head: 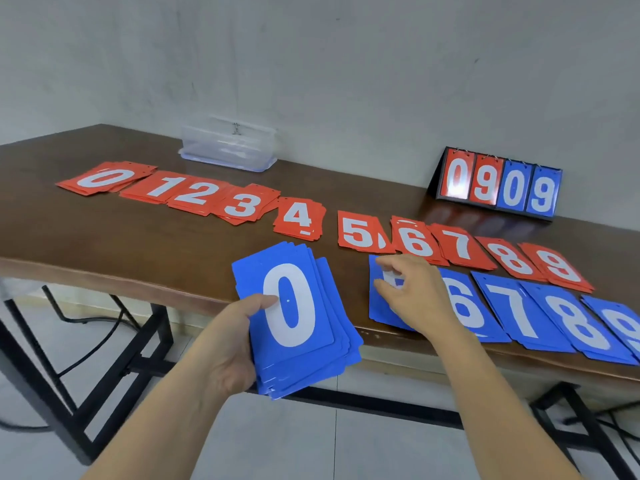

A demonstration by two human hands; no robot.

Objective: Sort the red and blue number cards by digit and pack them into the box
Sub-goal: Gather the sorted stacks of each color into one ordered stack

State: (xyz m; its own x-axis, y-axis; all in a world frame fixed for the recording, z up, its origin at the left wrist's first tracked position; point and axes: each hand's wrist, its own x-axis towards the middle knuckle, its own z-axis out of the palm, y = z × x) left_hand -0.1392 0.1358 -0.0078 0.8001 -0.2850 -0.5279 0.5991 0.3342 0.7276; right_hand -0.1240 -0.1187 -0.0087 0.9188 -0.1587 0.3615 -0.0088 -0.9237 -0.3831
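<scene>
Left hand (pixel 225 348) grips stack (pixel 304 358); right hand (pixel 415 296) pinches card (pixel 376 308)

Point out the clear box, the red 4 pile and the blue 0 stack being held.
clear box (pixel 228 148): head view, on its front wall.
red 4 pile (pixel 298 216): head view, on the white digit of the top card.
blue 0 stack (pixel 289 303): head view, inside the loop of the top card's 0.
</scene>
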